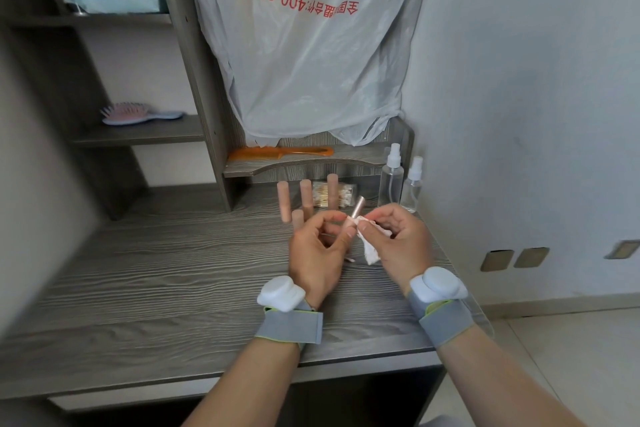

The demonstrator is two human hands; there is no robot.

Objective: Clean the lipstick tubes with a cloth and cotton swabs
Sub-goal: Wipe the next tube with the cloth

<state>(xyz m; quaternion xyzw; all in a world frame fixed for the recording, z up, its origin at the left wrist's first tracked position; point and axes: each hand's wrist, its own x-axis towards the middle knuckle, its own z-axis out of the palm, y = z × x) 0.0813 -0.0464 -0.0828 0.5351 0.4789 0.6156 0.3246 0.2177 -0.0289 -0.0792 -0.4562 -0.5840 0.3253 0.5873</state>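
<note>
Lipstick tube (355, 209) sits pinched in the grip of the left hand (313, 250), thumb and fingertips curled round its lower end, its top tilted up and away. Touching its right side, the right hand (398, 239) pinches a white cloth (372, 251) in its grip. Just beyond both grips, four more tubes (306, 196) stand on the table (173, 270), beside a bag of cotton swabs (320, 196).

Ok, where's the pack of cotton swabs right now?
Head view, centre-right: the pack of cotton swabs lies behind the standing lipstick tubes, left of the spray bottles.
</note>
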